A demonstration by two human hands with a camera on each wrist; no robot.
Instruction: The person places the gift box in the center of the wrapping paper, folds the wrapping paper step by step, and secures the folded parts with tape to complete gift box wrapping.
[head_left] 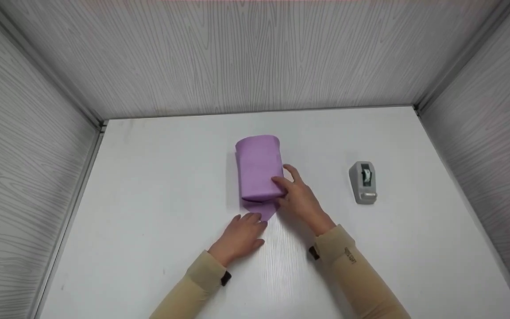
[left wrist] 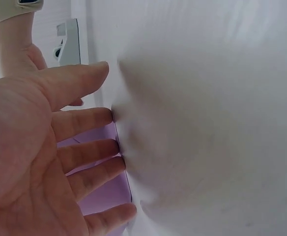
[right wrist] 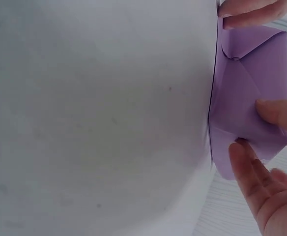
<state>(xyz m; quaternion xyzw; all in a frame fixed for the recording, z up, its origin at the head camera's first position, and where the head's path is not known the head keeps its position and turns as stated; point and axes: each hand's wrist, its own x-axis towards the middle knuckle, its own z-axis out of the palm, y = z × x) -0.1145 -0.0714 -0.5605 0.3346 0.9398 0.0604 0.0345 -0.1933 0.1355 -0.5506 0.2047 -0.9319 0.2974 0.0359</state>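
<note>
A package wrapped in purple paper (head_left: 260, 168) lies on the white table, its near end folded inward. From that end a pointed paper flap (head_left: 263, 210) sticks out flat along the table. My left hand (head_left: 239, 237) rests its spread, nearly straight fingertips at the flap; in the left wrist view the fingers (left wrist: 89, 147) reach the paper's edge. My right hand (head_left: 303, 201) grips the package's near right corner, fingers over its top and side. In the right wrist view, creased end folds (right wrist: 246, 83) show between both hands; the package's contents are hidden.
A grey tape dispenser (head_left: 364, 182) with a roll in it stands on the table (head_left: 148, 186) to the right of the package. Wood-grain panels (head_left: 255, 57) enclose the table at the back and on both sides.
</note>
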